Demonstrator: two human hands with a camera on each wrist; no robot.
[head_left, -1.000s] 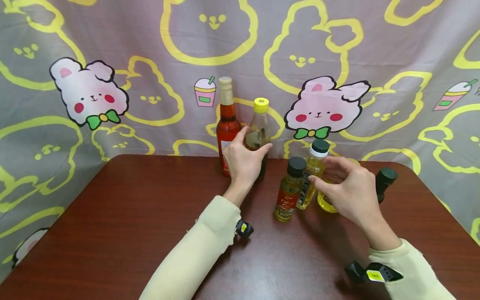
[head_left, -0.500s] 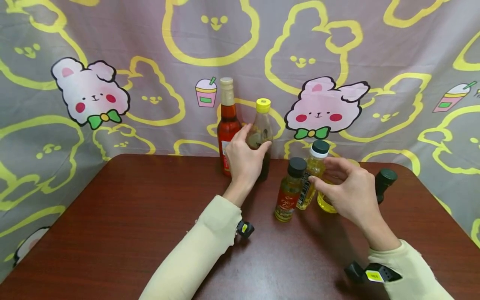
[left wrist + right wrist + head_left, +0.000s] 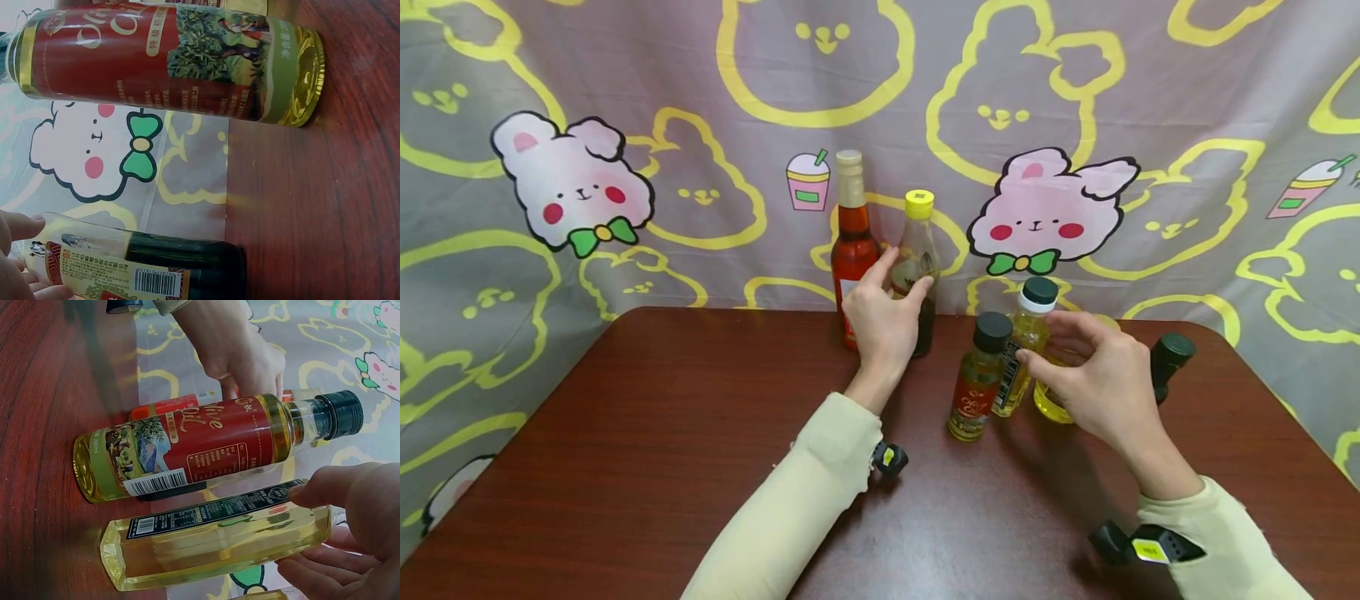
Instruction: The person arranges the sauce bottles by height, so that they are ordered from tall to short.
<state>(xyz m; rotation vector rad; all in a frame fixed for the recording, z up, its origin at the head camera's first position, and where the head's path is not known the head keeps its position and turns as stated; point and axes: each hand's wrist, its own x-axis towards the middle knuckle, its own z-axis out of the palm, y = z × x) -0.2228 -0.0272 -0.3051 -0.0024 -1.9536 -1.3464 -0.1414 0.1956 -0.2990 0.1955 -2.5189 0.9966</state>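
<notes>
My left hand point(image 3: 883, 321) grips a yellow-capped bottle of dark liquid point(image 3: 919, 250) by its upper part. In the left wrist view this bottle point(image 3: 156, 259) stands on the table between thumb and fingers. Just left of it in the head view is a taller bottle of red liquid point(image 3: 852, 250). My right hand point(image 3: 1105, 379) holds a clear bottle of yellow oil point(image 3: 1028, 329) with a dark green and white cap. The right wrist view has the thumb on the label of this oil bottle point(image 3: 219, 544). Beside it stands a red-labelled olive oil bottle point(image 3: 976, 387).
Another bottle of yellow oil point(image 3: 1054, 404) is partly hidden behind my right hand. Farther right, a dark green bottle top point(image 3: 1172, 358) shows past the hand. The brown table point(image 3: 647, 450) ends at a patterned curtain point(image 3: 685, 75).
The yellow-capped bottle, with my left hand on it, has shifted slightly left toward the red-liquid bottle. My right hand stays on the oil bottle. The head view has moved a little.
</notes>
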